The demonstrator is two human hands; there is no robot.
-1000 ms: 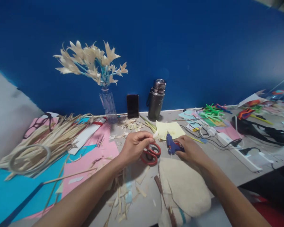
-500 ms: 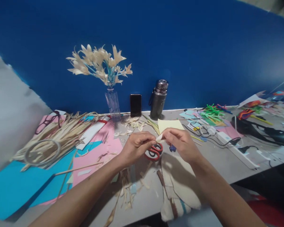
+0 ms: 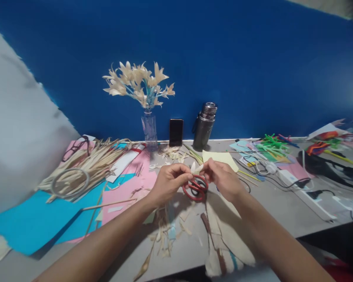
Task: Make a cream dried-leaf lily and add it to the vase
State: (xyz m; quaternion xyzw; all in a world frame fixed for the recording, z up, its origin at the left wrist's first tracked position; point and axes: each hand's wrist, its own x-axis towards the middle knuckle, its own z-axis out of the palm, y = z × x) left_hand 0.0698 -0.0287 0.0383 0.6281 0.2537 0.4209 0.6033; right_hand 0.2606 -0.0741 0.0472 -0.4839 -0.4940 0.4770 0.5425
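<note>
Held in the air between the two hands, over the table [image 3: 191, 250] and just above the red scissors [image 3: 196, 188]: a small pale piece [image 3: 195, 169], petal-like. In the left hand [image 3: 171, 182], thumb and forefinger pinched together on the left lower edge, other fingers curled in. In the right hand [image 3: 226, 181], likewise a close pinch, by the look on the right edge; exact contact there too small to tell with certainty.

Looks very light and thin, probably with almost no weight to feel. Seems dry and papery: soft enough to bend, yet a little stiff, so likely to split under a strong pull or crease under a sharp fold. Does not appear slippery. Better to take hold at the lower base and the edges, with fingertips only and small pressure, and to leave the thin tips free.

As for direction, spread into two pointed parts: at left, one tip pointing upward; at right, the other leaning up and toward the right hand. Long axis not easy to tell at such small size; seems to run about sideways, from hand to hand, with both tips turned away from the table.
</note>
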